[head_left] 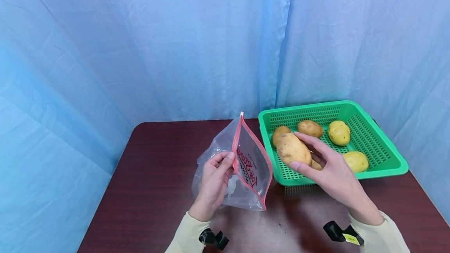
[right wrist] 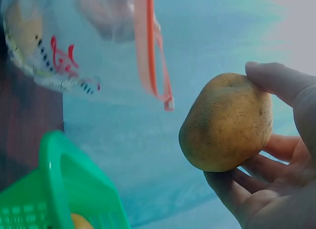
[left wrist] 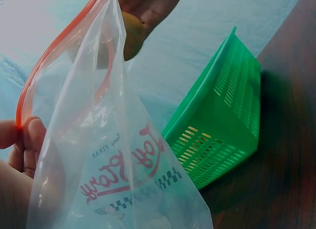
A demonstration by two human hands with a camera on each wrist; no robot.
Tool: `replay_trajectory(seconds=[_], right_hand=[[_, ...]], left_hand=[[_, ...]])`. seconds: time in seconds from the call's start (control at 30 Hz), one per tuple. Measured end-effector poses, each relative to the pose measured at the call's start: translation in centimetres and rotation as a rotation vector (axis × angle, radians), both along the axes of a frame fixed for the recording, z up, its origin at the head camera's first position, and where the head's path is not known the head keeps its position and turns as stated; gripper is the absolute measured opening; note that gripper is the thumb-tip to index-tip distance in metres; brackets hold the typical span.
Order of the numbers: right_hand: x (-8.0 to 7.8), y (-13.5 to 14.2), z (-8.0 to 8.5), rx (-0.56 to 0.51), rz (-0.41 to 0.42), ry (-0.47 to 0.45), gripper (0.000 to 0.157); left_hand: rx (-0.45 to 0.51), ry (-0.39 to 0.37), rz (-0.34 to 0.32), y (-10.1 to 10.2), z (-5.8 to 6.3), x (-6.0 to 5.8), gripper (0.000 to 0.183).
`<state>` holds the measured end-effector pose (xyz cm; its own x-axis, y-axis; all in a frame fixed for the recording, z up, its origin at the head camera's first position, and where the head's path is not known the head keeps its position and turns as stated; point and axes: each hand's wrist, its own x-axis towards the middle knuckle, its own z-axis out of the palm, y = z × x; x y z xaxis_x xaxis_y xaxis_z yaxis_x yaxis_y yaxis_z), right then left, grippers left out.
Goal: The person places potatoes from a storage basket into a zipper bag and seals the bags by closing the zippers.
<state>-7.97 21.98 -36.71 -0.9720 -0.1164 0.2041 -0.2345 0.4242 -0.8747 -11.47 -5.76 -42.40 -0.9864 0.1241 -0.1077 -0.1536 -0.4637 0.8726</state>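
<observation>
My left hand (head_left: 215, 180) pinches the red zip edge of a clear plastic zip bag (head_left: 242, 202). The bag's mouth gapes toward the right, and red lettering shows on its side. Between the thumb and fingers of my right hand (head_left: 335, 171) is a potato (head_left: 293, 149), held above the near left part of a green basket (head_left: 383, 173). In the right wrist view the held potato (right wrist: 227, 123) hangs close to the bag's zip slider (right wrist: 169, 103). Something pale, perhaps a potato, shows through the bag (right wrist: 24, 29) there.
Several more potatoes lie in the basket, among them a brown one (head_left: 310, 128) at the back and a yellowish one (head_left: 339, 133) to its right. The basket stands on the right of a dark wooden table (head_left: 158, 178). Blue curtains (head_left: 197, 42) hang behind and beside it.
</observation>
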Motion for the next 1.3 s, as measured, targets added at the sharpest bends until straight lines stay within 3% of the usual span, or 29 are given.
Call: replay_trajectory(seconds=[0.33, 0.47, 0.93, 1.13, 1.3], right_hand=[[0.6, -2.3, 0.6, -0.103, -0.009, 0.017, 0.065], [0.7, -3.1, 0.5, -0.145, 0.008, 0.053, 0.065], [0.2, -5.6, -0.9, -0.218, 0.035, 0.087, 0.065], [0.1, -6.4, -1.8, -0.15, 0.003, 0.103, 0.062], [-0.2, -7.0, -2.5, 0.022, -0.052, 0.232, 0.066]], left_hand=[[0.003, 0.025, -0.014, 0.2, 0.0, -0.1, 0.024], [-0.002, 0.018, -0.011, 0.2, 0.0, -0.1, 0.021], [-0.002, 0.007, -0.006, 0.6, 0.1, -0.3, 0.02], [-0.008, 0.01, -0.008, 0.7, 0.2, -0.2, 0.015], [0.0, 0.017, -0.004, 0.8, 0.3, -0.2, 0.012]])
